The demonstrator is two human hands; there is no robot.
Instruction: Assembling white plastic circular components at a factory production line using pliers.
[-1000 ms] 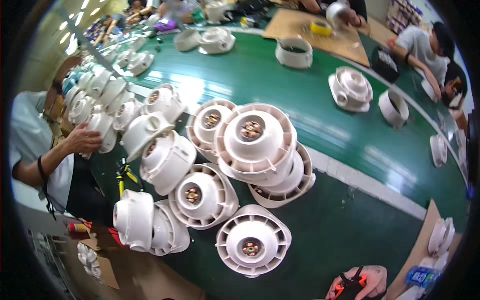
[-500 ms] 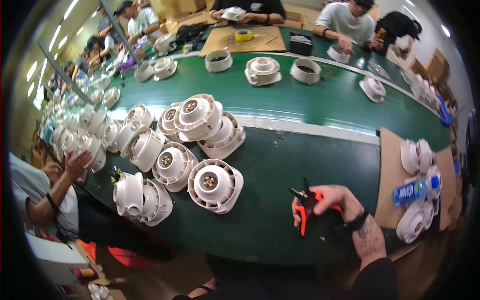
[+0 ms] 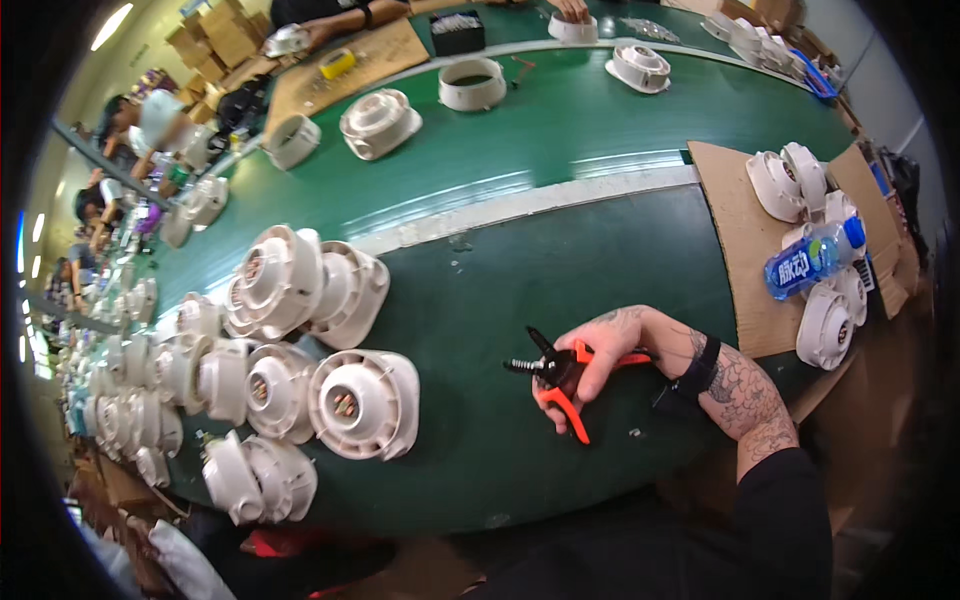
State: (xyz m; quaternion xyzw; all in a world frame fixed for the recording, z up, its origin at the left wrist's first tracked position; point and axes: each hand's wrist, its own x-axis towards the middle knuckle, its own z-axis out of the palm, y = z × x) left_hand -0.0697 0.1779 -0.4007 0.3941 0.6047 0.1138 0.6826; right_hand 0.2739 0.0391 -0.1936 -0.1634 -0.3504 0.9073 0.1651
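My right hand (image 3: 607, 343) is closed around a pair of wire strippers (image 3: 566, 374) with orange handles and dark jaws. The jaws point away to the left and stand apart, and the handles are spread. The tool is over the dark green bench, touching no other thing. Left of it sits the nearest white round housing (image 3: 365, 405), with coppery wire ends showing in its centre. Behind that one, more such housings (image 3: 280, 275) are piled on each other. My left hand is out of view.
A green conveyor belt (image 3: 560, 130) carrying white housings and rings runs beyond a pale strip (image 3: 540, 198). On the right, cardboard (image 3: 722, 240) holds several housings and a blue-capped bottle (image 3: 810, 262). Yellow tape (image 3: 338, 64) and a black box (image 3: 457, 33) are across, by other people.
My view has turned rightward, so the piled housings appear farther left. The wire strippers stay in my right hand, their jaws now pointing more to the left.
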